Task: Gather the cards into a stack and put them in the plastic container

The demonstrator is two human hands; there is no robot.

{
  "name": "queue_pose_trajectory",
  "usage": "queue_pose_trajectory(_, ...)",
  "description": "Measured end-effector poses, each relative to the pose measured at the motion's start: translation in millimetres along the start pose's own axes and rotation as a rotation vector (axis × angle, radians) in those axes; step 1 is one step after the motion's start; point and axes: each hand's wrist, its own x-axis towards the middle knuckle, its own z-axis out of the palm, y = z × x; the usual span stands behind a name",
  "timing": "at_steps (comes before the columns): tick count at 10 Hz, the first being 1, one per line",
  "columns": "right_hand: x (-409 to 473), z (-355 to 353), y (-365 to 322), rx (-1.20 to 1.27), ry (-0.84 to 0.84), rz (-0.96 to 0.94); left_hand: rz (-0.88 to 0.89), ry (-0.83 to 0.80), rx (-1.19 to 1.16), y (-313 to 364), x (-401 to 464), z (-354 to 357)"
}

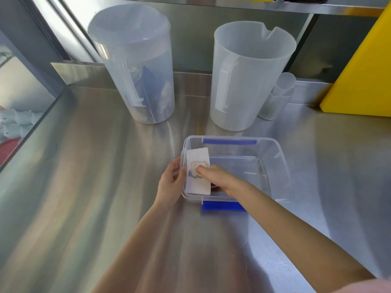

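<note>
A clear plastic container (pixel 281 166) with blue side clips stands on the steel counter. A stack of white cards (pixel 197 159) sits at the container's left end, over its rim and inside. My right hand (pixel 213 176) reaches into the container and grips the stack, thumb on top of the upper card. My left hand (pixel 171 182) rests outside the left wall, its fingers touching the stack's left edge and the rim. The underside of the stack is hidden.
Behind the container stand a lidded translucent pitcher (pixel 135 66) and an open translucent jug (pixel 251 77), with small stacked cups (pixel 279 96) beside the jug. A yellow board (pixel 364 70) leans at the right. The counter's left edge (pixel 31 127) drops off.
</note>
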Motion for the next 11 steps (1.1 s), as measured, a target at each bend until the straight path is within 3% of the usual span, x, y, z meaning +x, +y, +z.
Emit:
queue_pose_trajectory(3,9.6,13.1,3.6,0.017,0.093,-0.086,0.001,-0.003,0.023,2.6,-1.4,-1.3)
queue_pose_trajectory(6,22.1,19.8,10.7,-0.079,0.207,-0.041,-0.016,0.013,0.05,1.4,-0.9,-1.2)
queue_pose_trajectory(8,21.4,13.5,9.4,-0.1,0.13,-0.044,-0.019,-0.008,0.088,4.3,-0.2,-2.5)
queue_pose_trajectory(11,-16.3,-9.5,-1.0,-0.3,0.101,-0.201,0.073,-0.043,0.583,34.5,-10.3,-11.2)
